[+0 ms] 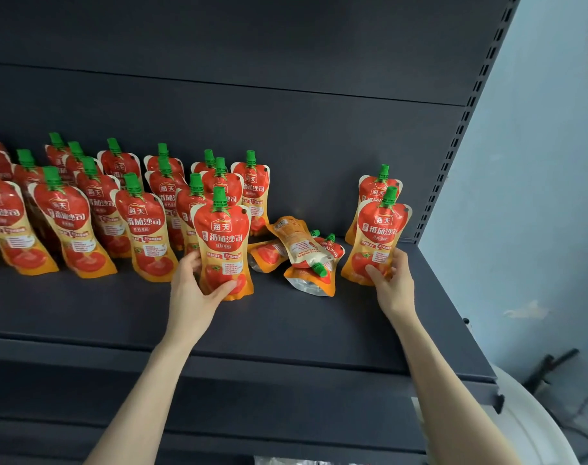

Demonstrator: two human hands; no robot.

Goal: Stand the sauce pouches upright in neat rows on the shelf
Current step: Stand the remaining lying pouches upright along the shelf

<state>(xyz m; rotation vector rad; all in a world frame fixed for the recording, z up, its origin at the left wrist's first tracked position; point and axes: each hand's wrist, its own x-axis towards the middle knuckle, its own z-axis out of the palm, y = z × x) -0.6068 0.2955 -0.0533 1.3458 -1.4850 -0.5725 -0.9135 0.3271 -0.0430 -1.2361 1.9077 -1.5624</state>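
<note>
Head view shows my left hand (198,283) curled around the bottom of one sauce pouch (223,236), which stands upright on the dark shelf (286,323), at the front of the rows of standing pouches (94,209). My right hand (391,280) grips the bottom of a second upright pouch (376,236) near the right end of the shelf, just in front of another standing pouch (375,189). Between my two hands a small heap of fallen pouches (302,250) lies flat on the shelf.
</note>
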